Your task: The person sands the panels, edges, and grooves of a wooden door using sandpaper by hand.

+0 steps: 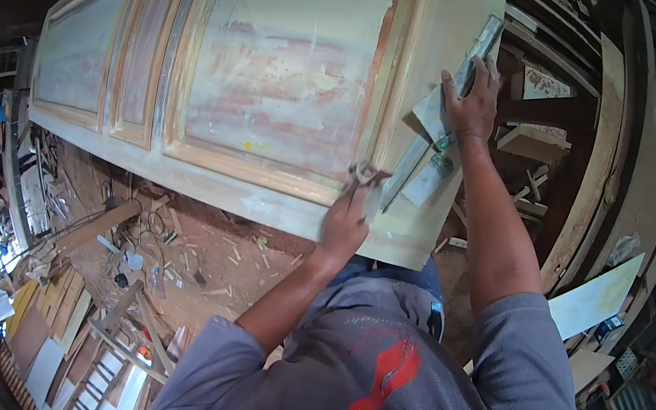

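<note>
A wooden panel door (pixel 261 204) with raised mouldings lies in front of me, its panels smeared with pale filler. My left hand (pixel 346 226) is closed around a folded piece of sandpaper (pixel 370 179), slightly blurred, at the lower right corner of the large panel (pixel 290 57). On the door's right end, my right hand (pixel 472 108) lies with its thumb spread and fingers stretched over flat, smeared pieces. Among these are a long narrow strip (pixel 405 170), a pale flat plate (pixel 431 117) partly under the hand, and another plate (pixel 430 179) nearer me.
Timber boards (pixel 598 159) and offcuts (pixel 534 142) are stacked to the right of the door. A white board (pixel 596 297) leans at lower right. Wood scraps and shavings litter the dirt floor (pixel 212 252). Planks (pixel 63 302) and a wooden frame (pixel 97 382) lie at lower left.
</note>
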`<state>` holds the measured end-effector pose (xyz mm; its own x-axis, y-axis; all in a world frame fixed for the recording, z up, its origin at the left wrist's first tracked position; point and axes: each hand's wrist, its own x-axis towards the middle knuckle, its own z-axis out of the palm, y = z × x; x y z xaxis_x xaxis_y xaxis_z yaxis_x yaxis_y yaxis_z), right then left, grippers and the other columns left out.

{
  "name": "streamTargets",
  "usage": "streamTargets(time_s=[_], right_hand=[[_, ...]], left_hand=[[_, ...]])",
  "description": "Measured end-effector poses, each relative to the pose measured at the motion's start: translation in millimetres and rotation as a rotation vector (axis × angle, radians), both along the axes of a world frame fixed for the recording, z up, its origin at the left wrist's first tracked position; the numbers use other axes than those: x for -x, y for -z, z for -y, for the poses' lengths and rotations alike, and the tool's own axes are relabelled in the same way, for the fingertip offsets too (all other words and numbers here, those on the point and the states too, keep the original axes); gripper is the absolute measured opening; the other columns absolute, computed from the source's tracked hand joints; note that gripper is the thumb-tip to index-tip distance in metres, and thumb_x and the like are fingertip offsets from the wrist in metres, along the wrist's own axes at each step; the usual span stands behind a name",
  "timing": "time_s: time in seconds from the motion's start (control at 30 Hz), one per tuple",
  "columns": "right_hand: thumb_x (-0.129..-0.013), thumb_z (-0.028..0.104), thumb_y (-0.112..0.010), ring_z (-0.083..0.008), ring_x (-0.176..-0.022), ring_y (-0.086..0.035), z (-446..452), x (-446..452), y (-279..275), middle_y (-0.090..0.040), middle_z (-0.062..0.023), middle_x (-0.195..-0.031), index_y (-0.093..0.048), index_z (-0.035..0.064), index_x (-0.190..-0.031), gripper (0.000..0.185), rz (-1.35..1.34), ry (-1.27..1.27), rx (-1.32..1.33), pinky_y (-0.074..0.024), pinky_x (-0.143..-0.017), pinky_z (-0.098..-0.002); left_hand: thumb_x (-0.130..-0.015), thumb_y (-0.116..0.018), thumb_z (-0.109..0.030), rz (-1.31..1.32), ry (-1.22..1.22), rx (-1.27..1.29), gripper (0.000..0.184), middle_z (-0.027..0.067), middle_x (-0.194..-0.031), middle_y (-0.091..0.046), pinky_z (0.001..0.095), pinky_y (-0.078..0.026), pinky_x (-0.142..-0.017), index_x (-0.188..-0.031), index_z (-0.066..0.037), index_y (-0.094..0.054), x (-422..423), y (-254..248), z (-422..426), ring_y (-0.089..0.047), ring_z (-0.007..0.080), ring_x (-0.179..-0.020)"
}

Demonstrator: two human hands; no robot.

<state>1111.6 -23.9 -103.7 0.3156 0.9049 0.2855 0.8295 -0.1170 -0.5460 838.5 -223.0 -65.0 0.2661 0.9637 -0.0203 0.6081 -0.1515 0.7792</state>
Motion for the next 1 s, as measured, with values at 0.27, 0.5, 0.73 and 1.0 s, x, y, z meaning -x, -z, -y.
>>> streamTargets(time_s=[0.27, 0.5, 0.73, 1.0], right_hand=[[-0.095, 0.053, -0.08, -0.0446, -0.154, -0.044, 1, 2, -2, -0.048, -0.0256, -0.164, -0.057, 0.005, -0.15, 0.076, 0.027, -0.016, 0.0, -0.0394, -0.126, -0.0531], [-0.097, 0.052, -0.078, -0.0455, -0.153, -0.044, 4, 7, -19, -0.047, -0.0261, -0.165, -0.056, 0.0042, -0.152, 0.076, 0.0, -0.015, 0.049, -0.039, -0.126, -0.0521], [-0.098, 0.045, -0.078, -0.0468, -0.158, -0.037, -4, 7, -20, -0.043, -0.0254, -0.167, -0.054, 0.0053, -0.154, 0.072, -0.029, -0.026, 0.041, -0.0346, -0.13, -0.053], [-0.095, 0.042, -0.08, -0.047, -0.156, -0.039, 8, 4, -20, -0.042, -0.0267, -0.168, -0.057, 0.0064, -0.153, 0.071, -0.036, -0.004, 0.101, -0.0386, -0.127, -0.0532]], left_hand=[[-0.081, -0.064, 0.01, -0.03, 0.084, 0.082, 0.088, 0.0283, -0.165, -0.049, 0.0485, -0.053, -0.117, -0.165, -0.003, -0.044, 3, -10, -16, -0.051, 0.0425, -0.151], [-0.09, -0.06, -0.003, -0.078, 0.012, 0.144, 0.075, 0.0265, -0.157, -0.057, 0.0559, -0.061, -0.091, -0.164, -0.009, -0.047, -14, 7, -60, -0.069, 0.0501, -0.116], [-0.093, -0.059, -0.003, 0.006, -0.046, 0.014, 0.068, 0.0293, -0.142, -0.065, 0.0595, -0.06, -0.085, -0.16, -0.009, -0.052, 0, -4, -24, -0.071, 0.0514, -0.107], [-0.103, -0.053, -0.015, -0.094, -0.076, 0.423, 0.063, 0.0324, -0.116, -0.073, 0.0611, -0.059, -0.085, -0.165, -0.013, -0.047, -19, -14, -57, -0.073, 0.0513, -0.098]])
